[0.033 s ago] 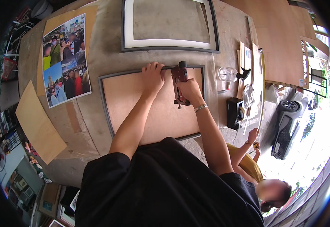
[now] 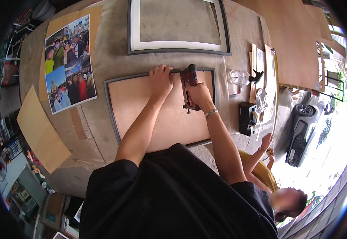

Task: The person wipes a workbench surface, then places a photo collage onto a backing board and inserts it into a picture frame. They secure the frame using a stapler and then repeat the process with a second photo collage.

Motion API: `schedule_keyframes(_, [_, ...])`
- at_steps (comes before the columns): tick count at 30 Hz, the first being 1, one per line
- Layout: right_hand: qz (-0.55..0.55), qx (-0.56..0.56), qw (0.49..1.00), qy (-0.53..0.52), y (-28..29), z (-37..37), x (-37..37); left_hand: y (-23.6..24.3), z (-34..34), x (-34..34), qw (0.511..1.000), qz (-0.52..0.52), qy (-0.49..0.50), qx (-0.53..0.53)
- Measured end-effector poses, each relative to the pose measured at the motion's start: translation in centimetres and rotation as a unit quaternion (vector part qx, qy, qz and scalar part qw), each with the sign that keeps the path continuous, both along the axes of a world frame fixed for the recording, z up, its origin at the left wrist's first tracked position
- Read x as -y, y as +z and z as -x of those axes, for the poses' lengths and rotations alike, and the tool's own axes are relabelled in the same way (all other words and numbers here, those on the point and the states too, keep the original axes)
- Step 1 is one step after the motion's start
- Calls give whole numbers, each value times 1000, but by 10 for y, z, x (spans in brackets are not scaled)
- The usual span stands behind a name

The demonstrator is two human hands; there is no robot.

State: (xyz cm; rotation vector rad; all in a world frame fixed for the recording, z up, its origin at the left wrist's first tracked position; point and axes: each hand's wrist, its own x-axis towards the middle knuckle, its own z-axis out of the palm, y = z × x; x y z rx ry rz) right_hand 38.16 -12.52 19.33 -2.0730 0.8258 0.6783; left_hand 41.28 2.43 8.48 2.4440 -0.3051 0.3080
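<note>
A dark picture frame [image 2: 115,119] with a brown backing board [image 2: 173,127] in it lies on the table in front of me. My left hand [image 2: 161,79] rests at its far rail, fingers curled over the edge. To the right of it, my right hand [image 2: 199,95] is wrapped round the handle of a dark red nail gun [image 2: 189,75]. The nail gun's head sits at the far rail, near the frame's far right corner. Its tip against the rail is hidden from this view.
Beyond lies a second dark frame [image 2: 181,51] with a white mat. A photo print [image 2: 70,67] and a thin board [image 2: 42,131] lie left. At right are a clear spray bottle [image 2: 240,78], a black tape dispenser [image 2: 246,119] and wood strips [image 2: 253,75]. Another person [image 2: 261,171] stands nearby.
</note>
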Motion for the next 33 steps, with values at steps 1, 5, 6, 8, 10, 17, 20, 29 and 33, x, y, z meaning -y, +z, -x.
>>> schedule_keyframes(1, [25, -9, 1000, -9, -11, 1, 4, 0, -1, -1, 1000, -2, -4, -1])
schedule_keyframes(5, [-49, 29, 998, 35, -8, 17, -11, -14, -5, -13, 1000, -2, -8, -2])
schedule_keyframes(6, [-58, 35, 998, 4, -2, 27, -24, -15, -6, -11, 1000, -6, -7, -19])
schedule_keyframes(8, [-28, 36, 999, 10, -7, 49, -38, -20, -7, -20, 1000, -7, 1, -22])
schedule_keyframes(10, [-49, 24, 999, -2, 1, 65, -63, -25, -1, -41, 1000, 1, 6, 2])
schedule_keyframes(17, [-58, 55, 996, 45, -31, 12, -101, -18, 2, -102, 1000, -13, 4, 20])
schedule_keyframes(20, [-61, 7, 997, 35, -25, -3, -105, -20, 1, -99, 999, -34, 5, 16])
schedule_keyframes(29, [-62, 44, 997, 27, -20, 11, -104, -22, -4, -94, 999, -33, -2, -15])
schedule_keyframes(33, [-23, 55, 997, 40, -35, 59, -140, -16, -7, -141, 995, -14, -82, -55])
